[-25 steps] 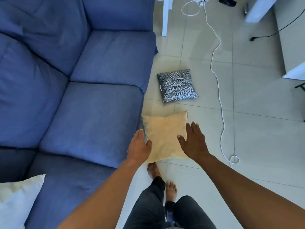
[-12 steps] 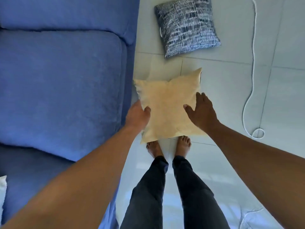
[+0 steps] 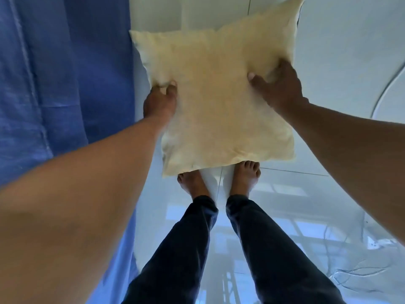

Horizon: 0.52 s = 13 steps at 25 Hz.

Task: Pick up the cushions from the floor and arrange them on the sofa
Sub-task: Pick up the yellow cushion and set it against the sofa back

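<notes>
A pale yellow cushion (image 3: 217, 102) fills the upper middle of the view, in front of my bare feet. My left hand (image 3: 160, 102) grips its left edge, thumb on top. My right hand (image 3: 278, 86) grips its right edge, fingers pressed into the fabric. The blue sofa (image 3: 61, 84) runs down the left side, its front edge right beside the cushion. The black-and-white patterned cushion is out of view.
Pale glossy floor tiles (image 3: 341, 51) lie under and to the right of the cushion. A white cable (image 3: 385, 91) curves along the right edge. A power strip with tangled wires (image 3: 372, 244) sits at the lower right. My legs (image 3: 219, 249) stand in the lower middle.
I have bent down closer, so the yellow cushion looks much larger. Both hands went from resting at its sides to gripping its edges. The patterned cushion has left the view.
</notes>
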Each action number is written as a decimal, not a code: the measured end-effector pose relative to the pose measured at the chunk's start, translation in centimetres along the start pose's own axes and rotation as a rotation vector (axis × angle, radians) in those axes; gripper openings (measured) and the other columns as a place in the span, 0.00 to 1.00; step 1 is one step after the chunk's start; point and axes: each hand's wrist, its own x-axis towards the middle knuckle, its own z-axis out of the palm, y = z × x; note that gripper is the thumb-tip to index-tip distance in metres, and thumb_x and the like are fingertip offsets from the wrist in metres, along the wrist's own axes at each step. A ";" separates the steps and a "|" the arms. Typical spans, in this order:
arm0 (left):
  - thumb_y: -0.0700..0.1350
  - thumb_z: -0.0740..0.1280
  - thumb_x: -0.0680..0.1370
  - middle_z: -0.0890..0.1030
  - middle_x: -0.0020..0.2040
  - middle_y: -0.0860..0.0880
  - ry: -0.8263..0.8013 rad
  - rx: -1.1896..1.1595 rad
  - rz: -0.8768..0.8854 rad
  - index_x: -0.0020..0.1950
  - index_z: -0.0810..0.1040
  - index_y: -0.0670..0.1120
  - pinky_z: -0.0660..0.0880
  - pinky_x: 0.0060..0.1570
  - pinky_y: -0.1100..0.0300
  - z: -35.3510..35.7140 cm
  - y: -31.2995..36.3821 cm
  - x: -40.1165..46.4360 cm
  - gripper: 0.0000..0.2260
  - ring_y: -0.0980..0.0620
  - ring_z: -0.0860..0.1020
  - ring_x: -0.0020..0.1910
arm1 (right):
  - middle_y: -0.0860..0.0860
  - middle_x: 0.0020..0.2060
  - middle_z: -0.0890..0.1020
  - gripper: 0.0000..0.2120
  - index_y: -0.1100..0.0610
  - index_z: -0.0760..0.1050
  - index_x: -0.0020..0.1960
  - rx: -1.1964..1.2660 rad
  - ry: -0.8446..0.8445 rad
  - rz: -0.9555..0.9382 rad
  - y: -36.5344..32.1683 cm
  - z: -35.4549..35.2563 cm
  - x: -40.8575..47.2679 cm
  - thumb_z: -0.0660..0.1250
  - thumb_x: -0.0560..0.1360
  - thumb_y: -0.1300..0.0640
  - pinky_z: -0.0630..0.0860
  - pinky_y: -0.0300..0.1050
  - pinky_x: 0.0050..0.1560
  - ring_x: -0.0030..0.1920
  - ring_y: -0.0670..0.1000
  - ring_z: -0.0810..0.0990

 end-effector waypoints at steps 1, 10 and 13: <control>0.69 0.58 0.81 0.76 0.77 0.42 0.023 -0.086 -0.053 0.78 0.72 0.44 0.70 0.70 0.53 0.5 -0.3 1.2 0.36 0.40 0.74 0.74 | 0.53 0.75 0.74 0.49 0.54 0.63 0.81 0.074 0.019 0.071 0.3 0.3 1.1 0.69 0.70 0.27 0.70 0.52 0.74 0.75 0.58 0.72; 0.75 0.66 0.72 0.87 0.65 0.46 -0.418 -0.708 -0.150 0.71 0.82 0.54 0.78 0.69 0.40 0.6 -0.6 1.4 0.36 0.42 0.85 0.64 | 0.57 0.83 0.60 0.30 0.61 0.53 0.84 0.306 -0.162 0.606 6.9 4.5 -1.4 0.55 0.88 0.48 0.56 0.49 0.81 0.84 0.55 0.53; 0.77 0.68 0.69 0.88 0.62 0.48 -0.400 -0.714 -0.129 0.69 0.83 0.55 0.80 0.67 0.41 -2.1 0.8 -3.3 0.37 0.44 0.86 0.61 | 0.59 0.83 0.58 0.24 0.62 0.52 0.84 0.114 -0.242 0.439 8.6 7.0 -11.1 0.48 0.88 0.63 0.52 0.50 0.81 0.84 0.57 0.54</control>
